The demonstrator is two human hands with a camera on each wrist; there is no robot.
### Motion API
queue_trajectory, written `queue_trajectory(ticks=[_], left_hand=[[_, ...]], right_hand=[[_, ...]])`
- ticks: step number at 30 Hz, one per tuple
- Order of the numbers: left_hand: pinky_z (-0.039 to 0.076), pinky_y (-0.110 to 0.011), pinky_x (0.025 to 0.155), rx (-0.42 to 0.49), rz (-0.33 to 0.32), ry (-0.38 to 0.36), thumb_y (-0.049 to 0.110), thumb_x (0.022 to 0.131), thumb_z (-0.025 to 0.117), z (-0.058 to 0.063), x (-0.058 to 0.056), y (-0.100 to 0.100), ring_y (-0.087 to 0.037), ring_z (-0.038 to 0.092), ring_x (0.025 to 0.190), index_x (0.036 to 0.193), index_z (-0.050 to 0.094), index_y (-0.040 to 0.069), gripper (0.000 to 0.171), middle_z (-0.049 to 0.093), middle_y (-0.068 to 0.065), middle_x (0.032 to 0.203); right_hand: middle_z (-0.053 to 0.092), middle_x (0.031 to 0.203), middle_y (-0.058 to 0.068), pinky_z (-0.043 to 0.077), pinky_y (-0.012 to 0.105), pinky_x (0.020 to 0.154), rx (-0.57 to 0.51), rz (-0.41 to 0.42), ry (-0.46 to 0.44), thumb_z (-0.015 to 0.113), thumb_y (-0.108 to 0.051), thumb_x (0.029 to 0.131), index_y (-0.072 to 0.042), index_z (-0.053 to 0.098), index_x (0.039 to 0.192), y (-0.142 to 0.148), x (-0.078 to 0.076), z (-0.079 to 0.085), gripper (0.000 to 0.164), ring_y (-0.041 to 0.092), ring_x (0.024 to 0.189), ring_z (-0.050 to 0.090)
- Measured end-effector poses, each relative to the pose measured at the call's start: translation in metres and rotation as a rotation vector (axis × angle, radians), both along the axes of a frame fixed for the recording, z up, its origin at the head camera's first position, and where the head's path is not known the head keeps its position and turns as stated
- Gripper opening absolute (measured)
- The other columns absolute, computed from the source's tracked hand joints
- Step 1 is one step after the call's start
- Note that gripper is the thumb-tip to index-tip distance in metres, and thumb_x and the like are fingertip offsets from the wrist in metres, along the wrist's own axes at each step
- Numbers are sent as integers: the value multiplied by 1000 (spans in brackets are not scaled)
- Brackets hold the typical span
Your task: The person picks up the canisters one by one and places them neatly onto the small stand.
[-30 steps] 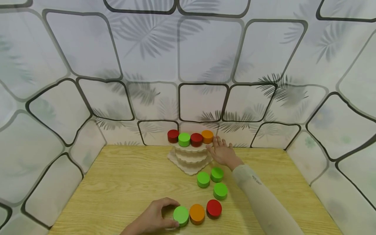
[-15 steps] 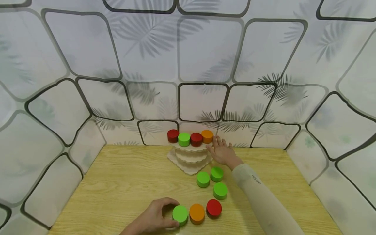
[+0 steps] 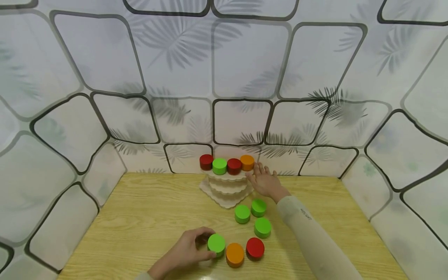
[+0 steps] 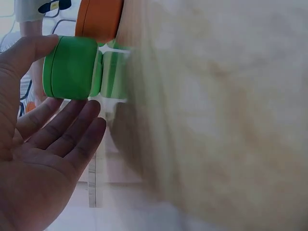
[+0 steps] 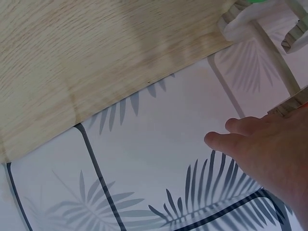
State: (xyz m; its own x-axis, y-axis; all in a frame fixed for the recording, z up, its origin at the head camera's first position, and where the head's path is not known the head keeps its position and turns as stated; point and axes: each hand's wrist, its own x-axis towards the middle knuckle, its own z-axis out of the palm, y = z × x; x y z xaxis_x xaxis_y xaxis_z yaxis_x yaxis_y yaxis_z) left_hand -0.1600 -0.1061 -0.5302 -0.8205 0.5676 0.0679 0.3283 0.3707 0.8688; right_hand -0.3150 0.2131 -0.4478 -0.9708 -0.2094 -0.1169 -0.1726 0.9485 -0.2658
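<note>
Head view: we see the left hand pinching a green disc and the right hand beside a tiered stand.
Thumb and fingers grasp the green disc at the near side of the table, seemingly just off its surface, left of an orange disc and a red disc. At the stand's right side, the right hand's fingers are straight, free of any grip; whether they touch it, we cannot tell. Across the far top tier, left to right, we find a dark red piece, a bright green piece, a second red piece and an orange piece. Three green blocks lie between stand and near row, toward the right.
</note>
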Motion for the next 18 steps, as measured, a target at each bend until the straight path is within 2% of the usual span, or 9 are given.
queue_trajectory(ticks=[12, 18], left_hand=[[60, -34, 94, 8, 55, 37, 34, 90, 85, 12, -29, 17, -13, 69, 107, 130, 68, 8, 51, 75, -3, 120], [61, -39, 92, 9, 102, 43, 32, 90, 85, 20, -42, 30, -17, 70, 105, 131, 68, 9, 50, 75, -4, 120]], right_hand=[[9, 176, 22, 9, 73, 126, -4, 9, -8, 20, -58, 113, 1, 9, 168, 2, -3, 0, 81, 51, 160, 14], [9, 176, 22, 9, 73, 127, -10, 20, -10, 19, -60, 112, 1, 8, 168, 3, -4, -1, 83, 51, 160, 14]])
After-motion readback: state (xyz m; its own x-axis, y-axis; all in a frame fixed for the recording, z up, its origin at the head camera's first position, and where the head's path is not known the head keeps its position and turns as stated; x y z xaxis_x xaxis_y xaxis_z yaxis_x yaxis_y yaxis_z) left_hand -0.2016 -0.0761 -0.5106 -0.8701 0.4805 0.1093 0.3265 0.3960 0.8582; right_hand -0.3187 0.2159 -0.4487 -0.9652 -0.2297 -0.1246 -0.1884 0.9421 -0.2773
